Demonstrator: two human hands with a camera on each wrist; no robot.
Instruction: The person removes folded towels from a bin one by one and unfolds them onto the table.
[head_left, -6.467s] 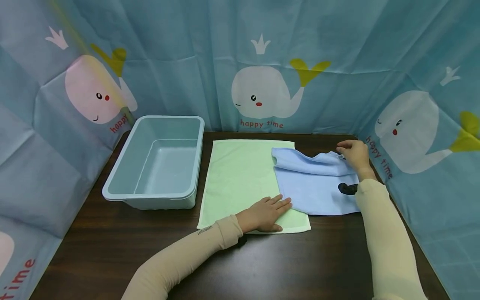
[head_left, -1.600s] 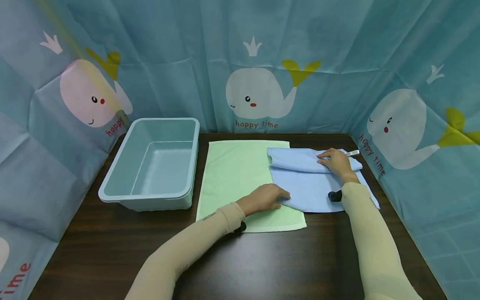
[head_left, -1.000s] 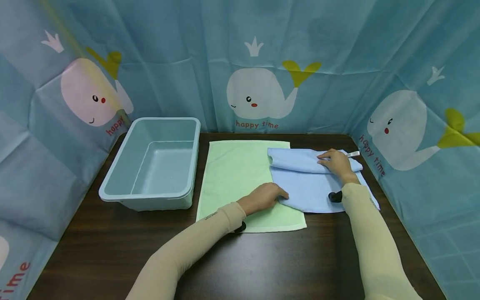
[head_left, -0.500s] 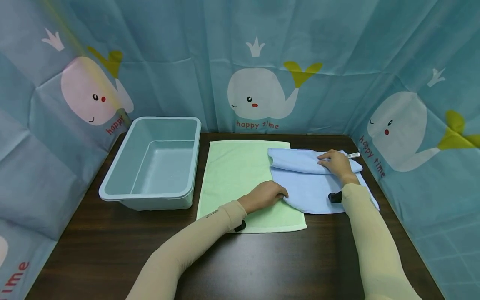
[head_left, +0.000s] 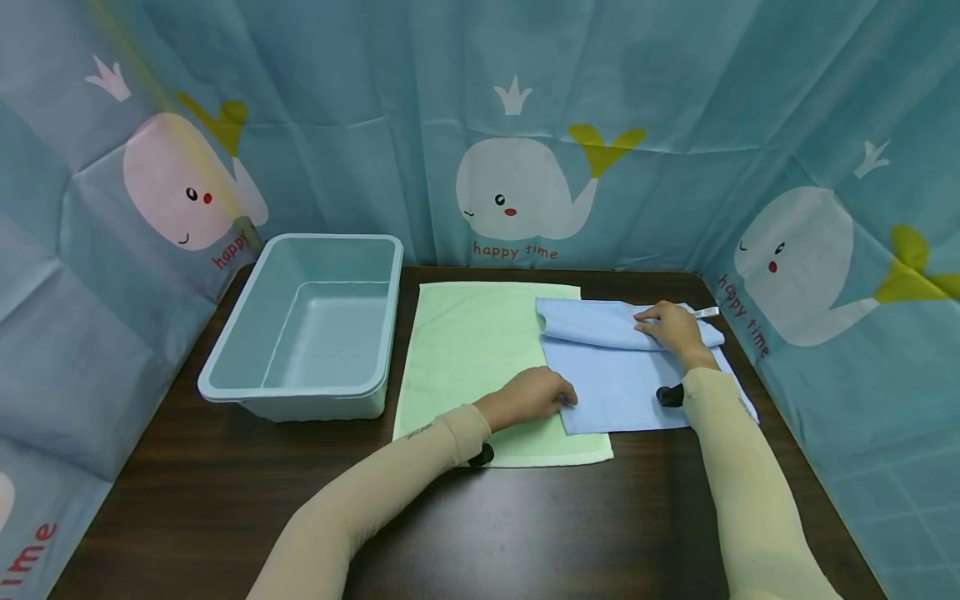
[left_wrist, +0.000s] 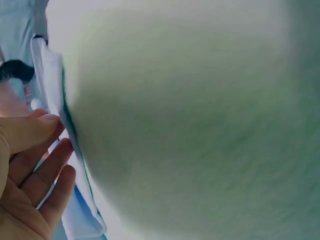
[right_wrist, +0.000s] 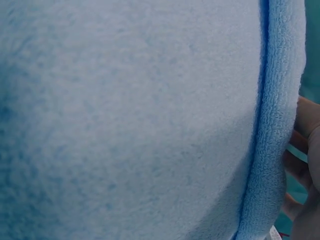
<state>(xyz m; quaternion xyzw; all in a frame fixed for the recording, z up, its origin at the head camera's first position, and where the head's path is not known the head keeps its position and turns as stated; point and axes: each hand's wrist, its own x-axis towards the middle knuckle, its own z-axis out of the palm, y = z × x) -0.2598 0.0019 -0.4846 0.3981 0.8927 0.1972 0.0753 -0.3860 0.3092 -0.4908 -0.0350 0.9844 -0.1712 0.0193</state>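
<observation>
A blue towel (head_left: 611, 379) lies at the right, its left part overlapping a pale green towel (head_left: 480, 333). The blue towel's far side is folded over into a band (head_left: 592, 321), with a white tag (head_left: 706, 312) at its right end. My left hand (head_left: 531, 393) is over the green towel, thumb and fingers at the blue towel's left edge. In the left wrist view, thumb and forefinger (left_wrist: 30, 132) pinch that edge. My right hand (head_left: 675, 329) rests on the folded band, fingers extended. In the right wrist view its fingers (right_wrist: 299, 165) lie spread along the band.
A light blue-green plastic bin (head_left: 302, 393) stands at the left on the dark wooden table (head_left: 525, 533). A blue curtain (head_left: 360, 167) with printed whales borders the back and both sides.
My left hand moved from flat on the green towel to the blue towel's left edge. My right hand moved from the far corner onto the folded band. The blue near-left corner has straightened.
</observation>
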